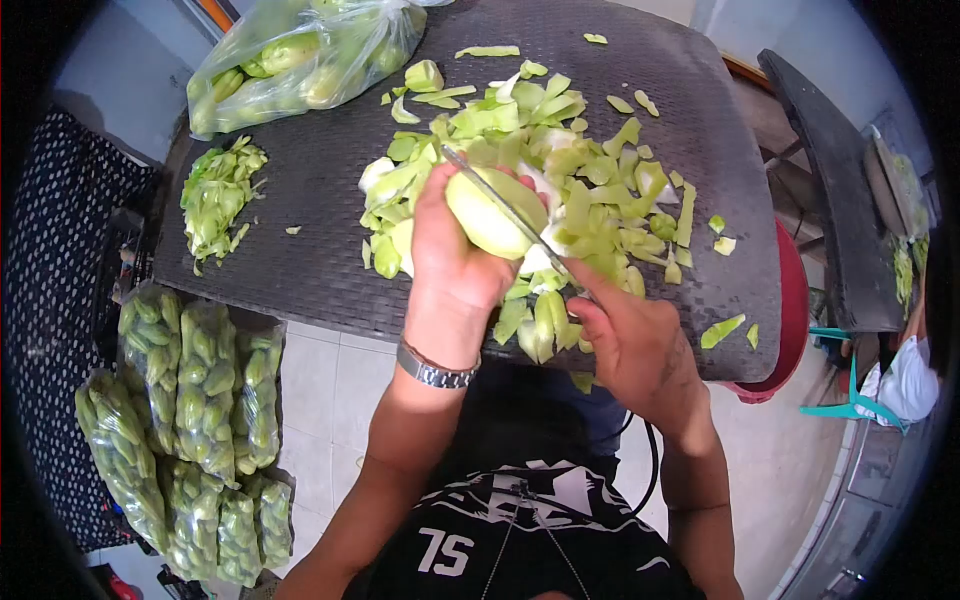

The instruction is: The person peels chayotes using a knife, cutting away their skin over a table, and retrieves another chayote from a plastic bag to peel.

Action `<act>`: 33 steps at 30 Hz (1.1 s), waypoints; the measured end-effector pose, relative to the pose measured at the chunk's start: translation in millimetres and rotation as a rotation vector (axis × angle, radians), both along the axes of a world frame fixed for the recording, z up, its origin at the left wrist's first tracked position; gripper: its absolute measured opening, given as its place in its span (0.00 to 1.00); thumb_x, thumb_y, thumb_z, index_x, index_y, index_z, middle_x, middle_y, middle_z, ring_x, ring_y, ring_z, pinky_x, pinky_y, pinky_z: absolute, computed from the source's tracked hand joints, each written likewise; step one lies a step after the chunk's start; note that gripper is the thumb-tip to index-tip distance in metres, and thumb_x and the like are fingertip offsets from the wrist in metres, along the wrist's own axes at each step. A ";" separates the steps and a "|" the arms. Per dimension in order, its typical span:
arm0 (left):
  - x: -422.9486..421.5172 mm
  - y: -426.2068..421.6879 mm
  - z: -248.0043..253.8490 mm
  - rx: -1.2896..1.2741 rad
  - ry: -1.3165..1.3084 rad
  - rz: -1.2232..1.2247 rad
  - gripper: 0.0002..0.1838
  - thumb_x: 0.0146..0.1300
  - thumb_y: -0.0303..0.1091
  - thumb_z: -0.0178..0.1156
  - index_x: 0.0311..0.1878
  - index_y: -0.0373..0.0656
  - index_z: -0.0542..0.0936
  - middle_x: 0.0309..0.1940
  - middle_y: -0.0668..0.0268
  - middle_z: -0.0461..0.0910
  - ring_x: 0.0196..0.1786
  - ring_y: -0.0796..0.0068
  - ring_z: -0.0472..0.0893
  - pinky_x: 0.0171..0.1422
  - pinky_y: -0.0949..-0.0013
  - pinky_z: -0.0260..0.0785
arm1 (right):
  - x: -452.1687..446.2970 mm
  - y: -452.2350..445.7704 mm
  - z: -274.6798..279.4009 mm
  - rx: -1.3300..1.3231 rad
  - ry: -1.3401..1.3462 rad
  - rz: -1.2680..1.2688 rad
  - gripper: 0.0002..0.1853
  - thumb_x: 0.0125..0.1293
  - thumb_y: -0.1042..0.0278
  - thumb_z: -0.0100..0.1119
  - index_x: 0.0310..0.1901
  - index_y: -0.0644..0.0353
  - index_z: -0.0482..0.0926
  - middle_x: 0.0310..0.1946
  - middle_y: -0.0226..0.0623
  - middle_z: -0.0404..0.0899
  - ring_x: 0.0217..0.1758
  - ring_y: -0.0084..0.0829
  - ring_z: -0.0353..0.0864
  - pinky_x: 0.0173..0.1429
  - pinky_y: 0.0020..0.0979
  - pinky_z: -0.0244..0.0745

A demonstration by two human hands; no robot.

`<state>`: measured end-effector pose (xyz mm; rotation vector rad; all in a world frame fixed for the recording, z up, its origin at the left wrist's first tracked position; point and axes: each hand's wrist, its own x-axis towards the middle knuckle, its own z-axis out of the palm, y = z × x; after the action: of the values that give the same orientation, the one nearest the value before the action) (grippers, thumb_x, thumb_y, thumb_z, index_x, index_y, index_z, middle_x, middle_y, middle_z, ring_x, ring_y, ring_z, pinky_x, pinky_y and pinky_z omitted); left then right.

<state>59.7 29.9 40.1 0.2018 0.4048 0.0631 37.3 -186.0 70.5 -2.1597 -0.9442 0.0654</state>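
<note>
Cupped in my left hand (455, 250) is a peeled pale-green fruit (490, 215), oval and smooth, much like a green mango. My right hand (640, 335) is closed round the handle of a knife (505, 205). The long, narrow blade lies slantwise across the fruit, its tip pointing to the upper left. From this view I cannot tell how deep the edge sits. Under and around my hands spreads a heap of green peelings and cut pieces (590, 190), with some white bits among them.
A clear plastic bag of green fruits (290, 70) stands at the table's back left. Near it lies a pile of green shreds (220, 195) on the dark woven table (320, 250). Several filled bags (205, 390) rest at lower left. A red tub (790, 310) is beside the table's right edge.
</note>
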 end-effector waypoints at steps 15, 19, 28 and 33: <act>-27.4 -18.7 -9.9 0.789 -0.113 0.033 0.22 0.79 0.47 0.63 0.61 0.37 0.81 0.51 0.54 0.88 0.42 0.66 0.90 0.36 0.68 0.82 | 36.5 -24.4 17.7 0.169 0.498 -0.195 0.18 0.85 0.54 0.54 0.53 0.65 0.78 0.24 0.37 0.79 0.19 0.26 0.79 0.26 0.30 0.72; -38.7 -18.5 -5.1 0.968 -0.176 -0.121 0.21 0.67 0.32 0.75 0.59 0.35 0.83 0.40 0.61 0.89 0.31 0.76 0.86 0.23 0.77 0.71 | 32.2 -17.3 16.3 0.119 0.402 -0.182 0.17 0.85 0.56 0.53 0.59 0.63 0.74 0.23 0.44 0.81 0.20 0.36 0.85 0.27 0.35 0.75; -39.7 -11.4 5.1 0.931 -0.104 -0.258 0.20 0.60 0.32 0.82 0.52 0.36 0.87 0.30 0.69 0.87 0.20 0.88 0.75 0.19 0.81 0.60 | 35.1 -18.4 6.0 0.008 0.345 -0.123 0.14 0.84 0.60 0.53 0.56 0.64 0.71 0.21 0.53 0.80 0.25 0.53 0.88 0.30 0.46 0.76; -31.2 -0.9 5.0 0.951 -0.107 -0.376 0.19 0.60 0.33 0.82 0.51 0.37 0.88 0.31 0.70 0.88 0.21 0.89 0.77 0.20 0.82 0.61 | 38.3 -23.2 0.0 -0.027 0.376 -0.116 0.15 0.82 0.60 0.55 0.55 0.65 0.71 0.22 0.54 0.81 0.27 0.57 0.88 0.32 0.48 0.77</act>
<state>28.6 29.0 45.1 1.2024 0.1973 -0.1096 75.5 -209.2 70.5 -2.1217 -0.6040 0.4144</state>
